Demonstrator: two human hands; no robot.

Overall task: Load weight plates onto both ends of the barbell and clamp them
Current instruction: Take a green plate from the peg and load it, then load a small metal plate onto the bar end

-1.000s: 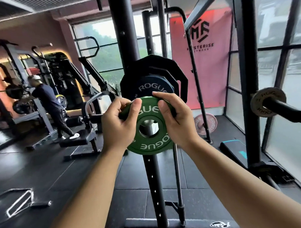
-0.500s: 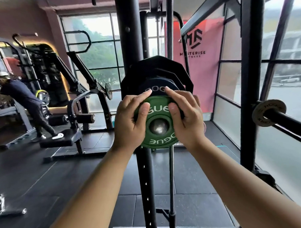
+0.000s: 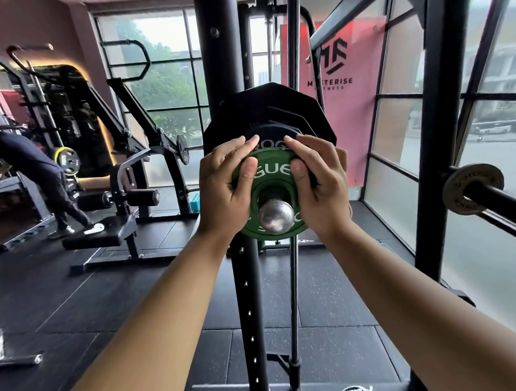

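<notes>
the left hand (image 3: pixel 225 187) and the right hand (image 3: pixel 319 184) each clamp an edge of the small round green rubber plate (image 3: pixel 272 173), already threaded on the silver steel barbell sleeve (image 3: pixel 276 216), whose long axis points toward the camera; the stacked black plates (image 3: pixel 265 107) lie straight behind.

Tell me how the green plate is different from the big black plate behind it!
The green plate is small and round; the black plate is much wider, with flat-sided edges. The green plate shows white letters; the black plate shows none here. The left hand and right hand grip the green plate at the front; the black plate sits at the back. Both are weight plates in one stack.
</notes>
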